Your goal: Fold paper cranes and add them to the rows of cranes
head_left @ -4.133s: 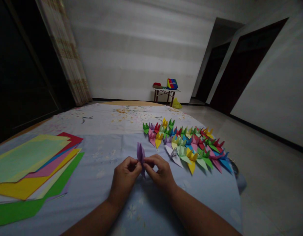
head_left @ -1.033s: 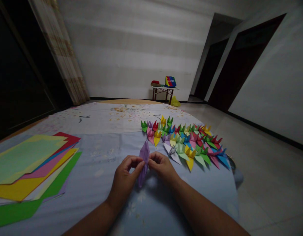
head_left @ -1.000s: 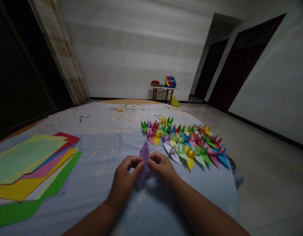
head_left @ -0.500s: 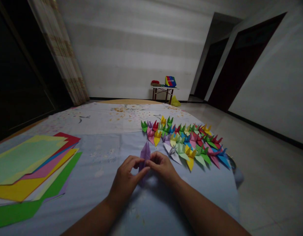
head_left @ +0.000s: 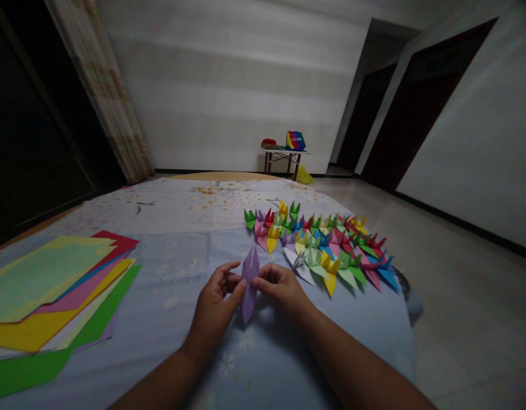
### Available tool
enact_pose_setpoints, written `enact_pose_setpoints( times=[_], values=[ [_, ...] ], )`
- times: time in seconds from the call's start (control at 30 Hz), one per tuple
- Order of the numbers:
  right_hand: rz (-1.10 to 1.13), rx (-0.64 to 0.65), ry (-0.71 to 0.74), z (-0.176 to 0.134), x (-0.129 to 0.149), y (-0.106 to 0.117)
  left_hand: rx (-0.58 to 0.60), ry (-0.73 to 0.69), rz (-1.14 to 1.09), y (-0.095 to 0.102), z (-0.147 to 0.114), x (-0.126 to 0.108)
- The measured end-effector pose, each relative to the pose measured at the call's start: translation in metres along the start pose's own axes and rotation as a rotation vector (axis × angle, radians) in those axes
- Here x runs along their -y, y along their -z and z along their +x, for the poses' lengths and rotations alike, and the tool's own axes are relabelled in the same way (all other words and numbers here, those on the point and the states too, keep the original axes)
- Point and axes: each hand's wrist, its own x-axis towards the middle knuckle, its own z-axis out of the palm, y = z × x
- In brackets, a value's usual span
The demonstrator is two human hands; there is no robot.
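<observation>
A purple piece of folded origami paper (head_left: pixel 250 285), narrow and diamond-shaped with a slit at its upper point, is held upright above the table between my hands. My left hand (head_left: pixel 222 293) grips its left edge, the thumb on the near face and the fingers curled behind. From the other side, my right hand (head_left: pixel 282 287) pinches the right edge between thumb and fingers. The fingertips behind the paper are partly hidden. Just beyond my right hand, a white paper crane (head_left: pixel 300 265) is the nearest of the finished-looking cranes.
Rows of colourful paper cranes (head_left: pixel 330 267) cover the table's right side. A stack of coloured paper sheets (head_left: pixel 53 279) lies at the left. The floral tablecloth (head_left: pixel 173 210) spreads beneath. Against the far wall stands a small table (head_left: pixel 284 152) with a colourful box (head_left: pixel 295 140).
My left thumb has moved from across the paper's lower part to its left edge, and the left index finger has lifted off the front. More of the purple paper's lower point shows.
</observation>
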Motion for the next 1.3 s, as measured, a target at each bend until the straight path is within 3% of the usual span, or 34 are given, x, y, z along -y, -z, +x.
enact_pose_setpoints(
  times=[0.33, 0.47, 0.57, 0.7, 0.83, 1.07, 1.3],
  values=[
    [-0.131, 0.004, -0.095, -0.001, 0.004, 0.002, 0.031, 0.134, -0.061, -0.001, 0.003, -0.003],
    [-0.316, -0.048, -0.074, -0.001, -0.005, 0.005, 0.079, 0.137, 0.064, 0.003, 0.004, 0.007],
    [-0.526, -0.074, -0.037, -0.002, -0.01, 0.007, 0.157, 0.035, 0.359, 0.006, 0.002, 0.008],
    [-0.794, -0.048, -0.011, -0.004, -0.009, 0.008, 0.273, -0.252, 0.824, 0.008, 0.0, 0.005],
    [-1.091, -0.014, -0.002, -0.006, -0.002, 0.006, 0.282, -0.404, 1.078, 0.008, -0.002, 0.003],
    [-1.37, 0.067, 0.16, -0.007, 0.004, 0.007, 0.444, -0.463, 1.163, 0.005, -0.009, -0.003],
    [-1.549, 0.115, 0.22, -0.017, 0.011, 0.004, 0.455, -0.406, 1.229, 0.001, -0.013, -0.002]
  ],
)
